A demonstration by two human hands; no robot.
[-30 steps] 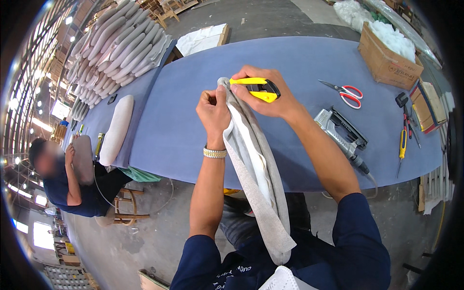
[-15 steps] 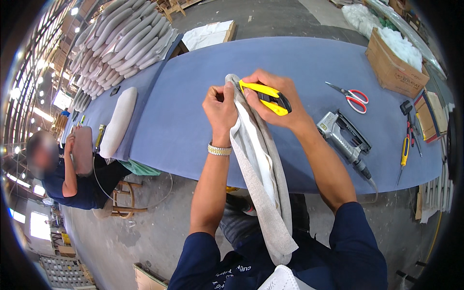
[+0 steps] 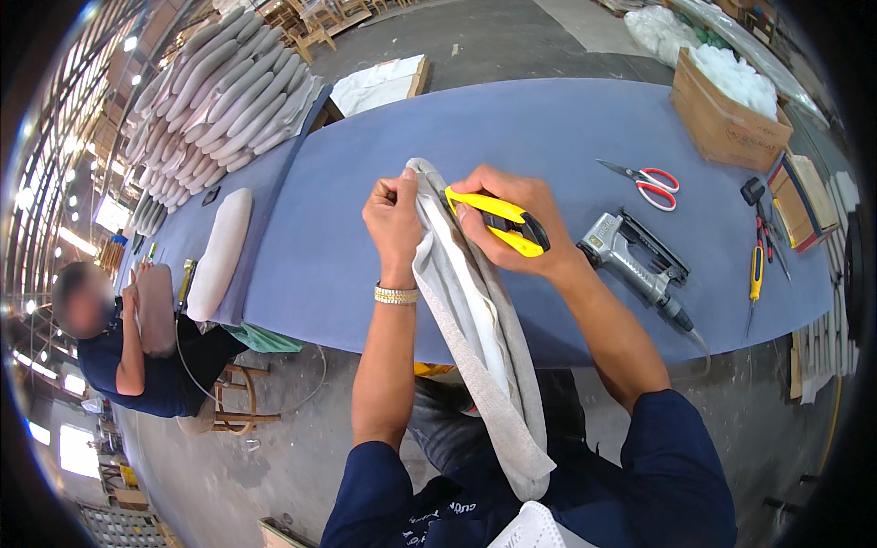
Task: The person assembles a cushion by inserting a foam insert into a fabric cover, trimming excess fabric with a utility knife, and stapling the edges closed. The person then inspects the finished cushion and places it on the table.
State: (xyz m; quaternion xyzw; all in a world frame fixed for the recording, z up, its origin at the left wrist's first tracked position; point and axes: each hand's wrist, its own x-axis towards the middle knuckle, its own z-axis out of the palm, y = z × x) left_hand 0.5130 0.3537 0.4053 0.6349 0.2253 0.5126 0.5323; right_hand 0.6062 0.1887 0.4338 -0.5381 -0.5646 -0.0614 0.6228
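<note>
A long grey upholstered pad [image 3: 530, 393] stands on edge between my arms, from above the table toward my chest. Its fabric cover hangs loose on the left side, and a white inner layer [image 3: 469, 288] shows in the gap. My left hand [image 3: 393, 219], with a metal watch on its wrist, pinches the cover's edge near the pad's far end. In my right hand [image 3: 512, 215] is a yellow and black utility knife [image 3: 484, 203], its front end against the pad's edge just right of my left fingers. The blade itself is not visible.
On the blue-grey table [image 3: 365, 128] at right lie red-handled scissors [image 3: 650, 185], a pneumatic staple gun [image 3: 635, 258] with a hose, and a yellow screwdriver [image 3: 755, 271]. A cardboard box [image 3: 726, 119] of white stuffing stands behind. Padded pieces [image 3: 215, 91] are piled far left; a co-worker [image 3: 137, 338] sits at left.
The knife has moved a short way along the pad's edge toward me, away from my left fingers. My left hand keeps its pinch. The whole view has shifted slightly.
</note>
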